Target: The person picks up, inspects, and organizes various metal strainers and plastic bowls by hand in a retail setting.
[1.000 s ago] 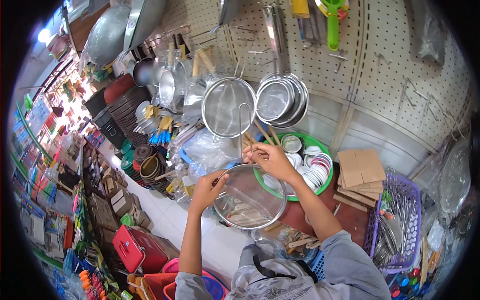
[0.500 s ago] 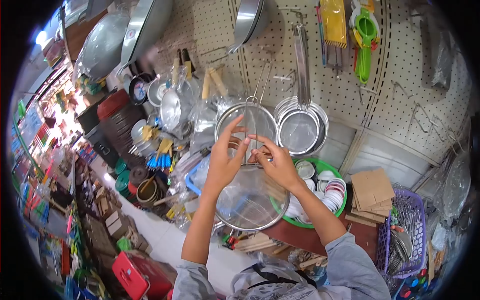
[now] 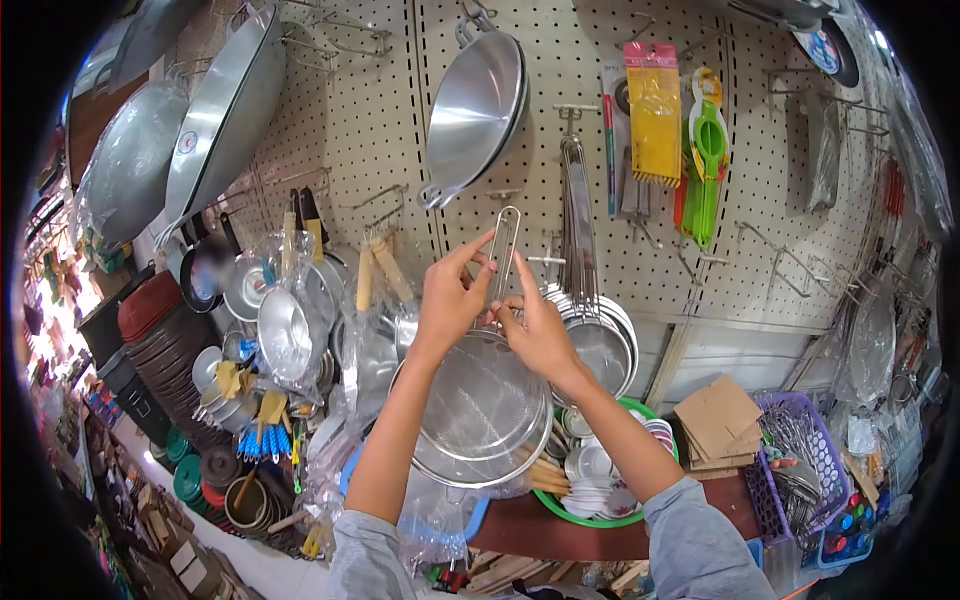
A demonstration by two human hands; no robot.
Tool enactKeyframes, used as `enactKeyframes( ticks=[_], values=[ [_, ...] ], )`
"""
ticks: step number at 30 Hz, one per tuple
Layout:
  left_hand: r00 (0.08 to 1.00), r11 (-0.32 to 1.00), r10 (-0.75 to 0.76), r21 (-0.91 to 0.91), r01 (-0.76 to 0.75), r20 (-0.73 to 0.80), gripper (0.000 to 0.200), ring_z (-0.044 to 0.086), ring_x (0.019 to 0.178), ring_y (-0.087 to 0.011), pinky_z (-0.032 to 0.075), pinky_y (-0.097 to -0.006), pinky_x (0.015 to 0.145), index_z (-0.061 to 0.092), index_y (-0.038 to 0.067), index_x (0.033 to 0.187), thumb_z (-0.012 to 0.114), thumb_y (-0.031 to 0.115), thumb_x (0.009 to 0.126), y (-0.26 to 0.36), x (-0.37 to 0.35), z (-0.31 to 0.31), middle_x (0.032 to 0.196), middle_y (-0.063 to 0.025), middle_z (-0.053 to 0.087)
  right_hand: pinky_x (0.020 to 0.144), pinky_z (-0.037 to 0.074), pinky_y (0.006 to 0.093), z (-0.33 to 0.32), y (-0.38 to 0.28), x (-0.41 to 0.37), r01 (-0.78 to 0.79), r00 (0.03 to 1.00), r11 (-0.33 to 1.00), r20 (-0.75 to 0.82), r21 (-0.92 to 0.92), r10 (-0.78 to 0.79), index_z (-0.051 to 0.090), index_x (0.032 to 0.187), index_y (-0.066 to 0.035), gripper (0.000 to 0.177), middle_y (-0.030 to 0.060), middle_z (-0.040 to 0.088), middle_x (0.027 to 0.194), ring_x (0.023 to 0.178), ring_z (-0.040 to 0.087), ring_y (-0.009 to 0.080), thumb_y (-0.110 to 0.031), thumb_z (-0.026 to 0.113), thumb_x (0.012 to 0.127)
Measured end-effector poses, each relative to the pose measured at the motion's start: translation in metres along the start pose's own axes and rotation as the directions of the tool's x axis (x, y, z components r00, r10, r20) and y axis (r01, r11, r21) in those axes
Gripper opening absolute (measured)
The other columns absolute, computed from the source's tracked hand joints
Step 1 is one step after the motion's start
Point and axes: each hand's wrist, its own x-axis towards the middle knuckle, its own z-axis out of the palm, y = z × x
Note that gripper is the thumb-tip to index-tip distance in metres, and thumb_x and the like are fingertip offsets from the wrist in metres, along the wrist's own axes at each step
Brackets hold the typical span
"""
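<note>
A round wire-mesh strainer (image 3: 480, 410) hangs mesh-down between my arms, its looped metal handle pointing up toward the pegboard. My left hand (image 3: 456, 298) is closed on the left side of the handle, thumb and fingers bent round it. My right hand (image 3: 534, 332) grips the handle from the right, near the rim. More than one rim shows at the mesh, one overlapping the other. Just right of my right hand, a stack of smaller strainers (image 3: 598, 350) hangs by long metal handles from a hook.
A steel wok (image 3: 474, 118) hangs above my hands on the pegboard (image 3: 560, 60). Below right are a green basin (image 3: 640, 516) of dishes, cardboard pieces (image 3: 718, 420) and a purple basket (image 3: 835, 460) of utensils. Wrapped pans (image 3: 285, 330) hang at left.
The view has tilted up, showing more of the pegboard and wok. The strainer that hung behind my hands now overlaps the lower one, and both hands are around the upright handle.
</note>
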Motion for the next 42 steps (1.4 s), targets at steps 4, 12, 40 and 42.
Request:
enactKeyframes(
  ticks=[4,12,40,42],
  values=[
    [1.0,1.0,0.029,0.006,-0.029,0.0,0.049,0.051,0.053,-0.0125,0.046,-0.0309,0.056,0.067,0.012,0.14,0.07,0.005,0.092,-0.017,0.017,0.003,0.092,-0.0083,0.07,0.08,0.057,0.0413,0.002,0.003,0.018,-0.003,1.0,0.994,-0.023,-0.11,0.001,-0.002,0.167,-0.007,0.09,0.0156,0.076,0.089,0.081,0.076,0.0318,-0.003,0.057,0.099],
    [0.998,0.999,0.046,-0.023,-0.045,0.05,0.048,0.055,0.059,-0.0174,0.05,-0.0312,0.063,0.068,0.008,0.138,0.071,0.004,0.09,-0.043,0.037,0.006,0.103,-0.0102,0.068,0.078,0.058,0.0449,0.009,0.013,0.037,-0.03,0.997,0.976,-0.082,-0.217,0.012,0.002,0.167,-0.004,0.09,0.0193,0.074,0.086,0.079,0.075,0.0378,-0.002,0.058,0.096],
    [0.991,0.998,0.034,0.054,-0.041,0.128,0.054,0.056,0.066,-0.0153,0.05,-0.031,0.067,0.067,0.012,0.141,0.078,0.01,0.089,-0.085,0.025,0.011,0.102,-0.0073,0.066,0.086,0.056,0.0522,0.017,0.034,0.032,0.004,0.991,0.805,-0.105,-0.594,-0.082,0.03,0.156,0.011,0.076,0.0328,0.065,0.11,0.094,0.068,0.0474,-0.011,0.067,0.093],
    [0.994,0.996,0.043,0.072,-0.05,0.103,0.052,0.058,0.069,-0.0168,0.051,-0.0319,0.069,0.068,0.011,0.139,0.078,0.01,0.088,-0.081,0.02,0.009,0.101,-0.0072,0.065,0.092,0.053,0.0518,0.016,0.03,0.024,0.032,0.996,0.834,-0.053,-0.551,-0.073,0.029,0.157,0.01,0.077,0.0324,0.063,0.111,0.1,0.066,0.0466,-0.011,0.067,0.094]
  ],
)
